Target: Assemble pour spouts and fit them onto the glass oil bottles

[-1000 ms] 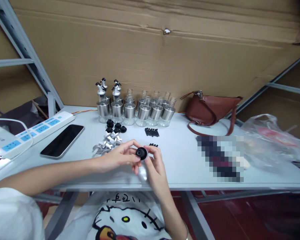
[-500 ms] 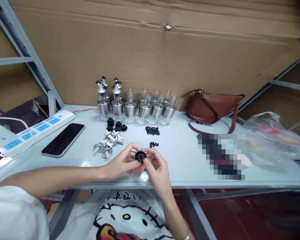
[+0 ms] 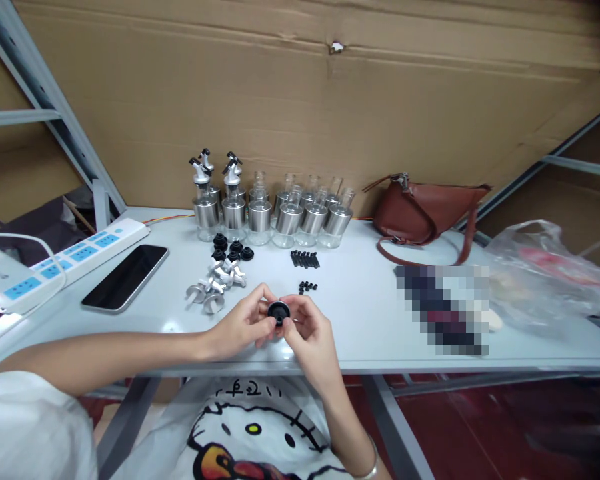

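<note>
Between my hands, near the table's front edge, is a round black rubber stopper (image 3: 279,312) with a pale rim showing at its top. My left hand (image 3: 245,320) grips it from the left, thumb at its lower edge. From the right, my right hand (image 3: 311,328) pinches it with thumb and curled fingers. What lies behind the stopper is hidden by my fingers. Left of my hands lie several silver pourer spouts (image 3: 217,283), with a group of black stoppers (image 3: 234,251) just behind them. Small black caps (image 3: 307,287) and a row of black levers (image 3: 305,259) lie beyond my right hand.
Glass bottles with metal bands (image 3: 290,217) stand along the back, some at the left topped with pourers (image 3: 200,172). A phone (image 3: 126,277) and a power strip (image 3: 75,263) lie at left. On the right are a brown handbag (image 3: 415,213) and a plastic bag (image 3: 545,280).
The stopper has tilted a little between my fingers, and both thumbs now press at its lower edge. The view has shifted slightly; everything else on the table stays as it was.
</note>
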`<state>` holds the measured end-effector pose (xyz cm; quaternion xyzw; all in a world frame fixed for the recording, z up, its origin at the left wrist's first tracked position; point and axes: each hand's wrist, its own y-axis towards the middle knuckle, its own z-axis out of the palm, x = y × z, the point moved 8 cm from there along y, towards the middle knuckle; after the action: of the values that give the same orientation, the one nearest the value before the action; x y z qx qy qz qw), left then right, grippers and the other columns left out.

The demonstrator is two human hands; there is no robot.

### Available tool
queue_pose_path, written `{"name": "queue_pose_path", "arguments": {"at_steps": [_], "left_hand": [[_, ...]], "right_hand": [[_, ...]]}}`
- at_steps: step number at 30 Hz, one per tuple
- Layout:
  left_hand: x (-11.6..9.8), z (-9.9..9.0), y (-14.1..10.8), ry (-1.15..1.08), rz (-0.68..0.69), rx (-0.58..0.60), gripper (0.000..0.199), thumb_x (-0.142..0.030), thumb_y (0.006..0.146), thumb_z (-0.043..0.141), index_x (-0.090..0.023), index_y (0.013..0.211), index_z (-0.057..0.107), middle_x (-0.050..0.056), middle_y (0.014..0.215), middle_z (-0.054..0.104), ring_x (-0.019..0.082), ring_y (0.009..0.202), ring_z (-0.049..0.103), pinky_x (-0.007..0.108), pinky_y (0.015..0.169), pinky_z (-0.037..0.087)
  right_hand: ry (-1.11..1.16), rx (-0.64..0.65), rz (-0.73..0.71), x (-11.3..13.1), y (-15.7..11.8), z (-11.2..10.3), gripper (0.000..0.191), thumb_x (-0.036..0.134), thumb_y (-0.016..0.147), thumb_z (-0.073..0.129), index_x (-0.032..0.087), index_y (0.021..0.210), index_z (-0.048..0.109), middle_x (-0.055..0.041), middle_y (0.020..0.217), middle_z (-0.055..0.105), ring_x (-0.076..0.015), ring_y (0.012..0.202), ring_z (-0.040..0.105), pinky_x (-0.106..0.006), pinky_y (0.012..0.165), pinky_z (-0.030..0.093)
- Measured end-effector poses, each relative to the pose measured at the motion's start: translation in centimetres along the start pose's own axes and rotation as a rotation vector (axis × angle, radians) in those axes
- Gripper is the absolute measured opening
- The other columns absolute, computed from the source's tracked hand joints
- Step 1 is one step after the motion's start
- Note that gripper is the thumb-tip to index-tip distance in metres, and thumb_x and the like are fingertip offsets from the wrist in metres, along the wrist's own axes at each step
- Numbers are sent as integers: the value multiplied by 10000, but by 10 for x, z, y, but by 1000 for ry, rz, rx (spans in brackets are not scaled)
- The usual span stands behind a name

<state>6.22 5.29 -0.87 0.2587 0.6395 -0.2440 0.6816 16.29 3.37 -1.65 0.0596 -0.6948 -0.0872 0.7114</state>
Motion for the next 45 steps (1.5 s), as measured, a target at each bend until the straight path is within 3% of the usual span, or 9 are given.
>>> {"name": "queue_pose_path", "arguments": {"at_steps": [8,16,23,29,35,40,45], "left_hand": [[10,-4,0,48,-76,-5,331,-368,771,648,-205,867,377,-69,650,519,64,472,458,179,458,360],[4,-2,0,115,-21,-6,271,-307,740,622,-193,810,386,-54,681,485,97,620,463,219,594,342],[4,-2,-1,133,5,5,233,-275,770,609,-194,797,392,-54,700,463,101,641,459,232,614,338],[-3,-4,-5,96,94,-53,211,-332,888,553,-207,992,420,-13,856,520,116,716,504,236,641,401],[-8,-9,-6,116,198,-107,274,-364,908,582,-233,1117,465,35,1056,508,181,999,531,297,844,433],[-9,-13,-4,61,255,-158,248,-357,884,639,-237,1067,521,43,1111,489,187,1060,520,294,853,432],[-7,-21,-4,81,326,-235,208,-340,869,665,-237,1004,546,9,1015,502,149,936,515,265,797,418]], "right_hand": [[-110,28,-47,5,-3,2,178,172,716,529,213,889,542,22,743,622,-125,653,608,-232,605,513],[-228,37,-100,12,-3,1,130,181,688,519,203,816,531,25,710,580,-117,627,535,-235,597,452],[-241,-3,-120,11,-6,0,113,165,684,537,206,789,530,40,667,550,-115,604,533,-246,606,465],[-110,-123,-174,14,-9,-7,168,214,760,649,211,913,579,1,780,664,-132,656,632,-263,643,524],[-95,-163,-137,9,-8,-13,160,272,798,698,218,909,596,-21,852,703,-161,765,691,-280,704,558],[-251,-122,-259,20,-6,-13,141,220,849,626,229,988,650,-47,960,734,-188,877,701,-325,795,573],[-471,7,-482,44,-3,-9,208,192,893,576,238,1077,661,-81,1087,725,-218,1033,670,-387,909,546]]}}
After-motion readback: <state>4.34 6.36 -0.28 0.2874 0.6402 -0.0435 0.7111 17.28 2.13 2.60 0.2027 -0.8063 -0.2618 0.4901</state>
